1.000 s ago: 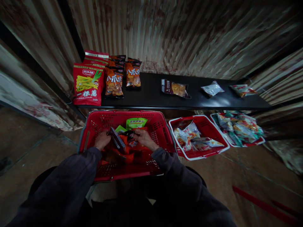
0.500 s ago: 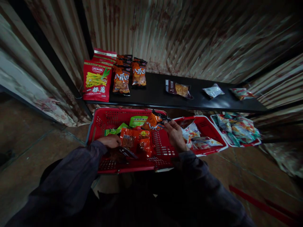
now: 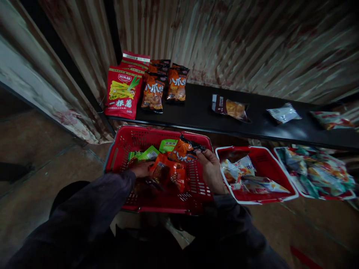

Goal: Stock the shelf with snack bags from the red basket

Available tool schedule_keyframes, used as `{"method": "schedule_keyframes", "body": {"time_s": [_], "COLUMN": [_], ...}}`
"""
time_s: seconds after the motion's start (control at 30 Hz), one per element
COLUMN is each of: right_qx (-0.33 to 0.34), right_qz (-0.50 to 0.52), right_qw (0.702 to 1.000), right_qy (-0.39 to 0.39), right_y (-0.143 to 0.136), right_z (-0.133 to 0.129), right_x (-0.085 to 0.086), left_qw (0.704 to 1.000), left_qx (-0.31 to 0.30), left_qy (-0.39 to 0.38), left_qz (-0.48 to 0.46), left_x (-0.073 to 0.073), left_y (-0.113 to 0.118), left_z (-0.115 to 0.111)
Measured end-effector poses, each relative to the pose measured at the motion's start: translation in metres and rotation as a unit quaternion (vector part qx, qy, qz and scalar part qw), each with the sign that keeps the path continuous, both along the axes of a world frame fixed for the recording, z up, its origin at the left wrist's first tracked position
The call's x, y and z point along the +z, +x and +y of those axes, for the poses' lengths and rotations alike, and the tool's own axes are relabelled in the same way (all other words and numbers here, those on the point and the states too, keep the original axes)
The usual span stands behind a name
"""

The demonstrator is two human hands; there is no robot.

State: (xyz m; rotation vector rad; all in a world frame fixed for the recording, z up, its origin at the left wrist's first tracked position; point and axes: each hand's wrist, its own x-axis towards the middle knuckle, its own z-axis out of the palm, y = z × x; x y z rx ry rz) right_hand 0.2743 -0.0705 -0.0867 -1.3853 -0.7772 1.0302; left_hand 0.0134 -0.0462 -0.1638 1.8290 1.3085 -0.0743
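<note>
My right hand (image 3: 212,170) pinches the black top edge of an orange snack bag (image 3: 183,151) above the right part of a red basket (image 3: 157,207). My left hand (image 3: 142,169) reaches into the basket at its left, touching the edge of a bright orange-red packet (image 3: 176,177); its fingertips are hidden there. Green packets (image 3: 150,153) lie behind that packet in the basket. A dark packet below my left hand is hard to make out.
A black shelf (image 3: 196,119) behind the basket holds red bags (image 3: 123,93), several orange bags (image 3: 153,93), a brown packet (image 3: 230,108) and a white packet (image 3: 284,113). Two more baskets of packets (image 3: 260,185) (image 3: 322,170) stand at the right.
The view has shifted, so the shelf and right baskets appear farther right and larger. My left hand has moved from over the dark packet toward the orange-red packet, which now sits tilted.
</note>
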Motion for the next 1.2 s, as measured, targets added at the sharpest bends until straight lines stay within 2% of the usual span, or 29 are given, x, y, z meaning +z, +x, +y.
{"method": "schedule_keyframes", "body": {"time_s": [0.1, 0.17, 0.23, 0.37, 0.47, 0.53, 0.63, 0.7, 0.73, 0.83, 0.93, 1.03, 1.13, 1.2], "right_qx": [0.028, 0.045, 0.064, 0.088, 0.085, 0.081, 0.074, 0.088, 0.092, 0.078, 0.089, 0.086, 0.068, 0.062], "right_qz": [-0.030, -0.052, -0.071, -0.100, -0.097, -0.090, -0.091, -0.092, -0.089, -0.088, -0.077, -0.069, -0.076, -0.078], "right_qw": [0.999, 0.997, 0.995, 0.990, 0.990, 0.991, 0.991, 0.990, 0.990, 0.992, 0.992, 0.993, 0.994, 0.994], "right_qy": [-0.016, -0.022, -0.024, -0.043, -0.055, -0.062, -0.069, -0.057, -0.055, -0.050, -0.042, -0.037, -0.043, -0.048], "right_y": [-0.003, -0.007, -0.012, -0.017, -0.015, -0.012, -0.009, -0.006, -0.005, -0.002, 0.001, 0.004, 0.007, 0.008], "right_z": [0.007, 0.011, 0.014, 0.018, 0.018, 0.018, 0.017, 0.019, 0.020, 0.024, 0.024, 0.022, 0.023, 0.023], "right_x": [-0.010, -0.017, -0.024, -0.031, -0.034, -0.035, -0.036, -0.038, -0.040, -0.045, -0.047, -0.048, -0.044, -0.037], "left_qw": [0.998, 0.988, 0.975, 0.967, 0.974, 0.990, 0.997, 0.995, 0.995, 0.993, 0.989, 0.985, 0.981, 0.982], "left_qx": [-0.058, -0.156, -0.218, -0.252, -0.220, -0.136, 0.005, 0.026, 0.028, 0.006, 0.013, -0.021, -0.031, -0.033], "left_qy": [0.005, -0.001, 0.003, -0.008, -0.023, 0.008, 0.076, 0.076, 0.050, 0.046, 0.043, 0.055, 0.056, 0.067], "left_qz": [-0.014, -0.021, -0.031, -0.039, -0.048, -0.037, 0.023, 0.061, 0.081, 0.105, 0.142, 0.163, 0.182, 0.174], "left_x": [0.007, 0.010, 0.013, 0.020, 0.025, 0.023, 0.013, 0.001, -0.005, -0.022, -0.036, -0.043, -0.035, -0.016], "left_y": [0.014, 0.021, 0.026, 0.031, 0.032, 0.031, 0.024, 0.017, 0.014, 0.009, 0.008, 0.008, 0.010, 0.012], "left_z": [-0.022, -0.037, -0.048, -0.053, -0.041, -0.029, -0.008, 0.007, 0.014, 0.030, 0.033, 0.030, 0.030, 0.031]}}
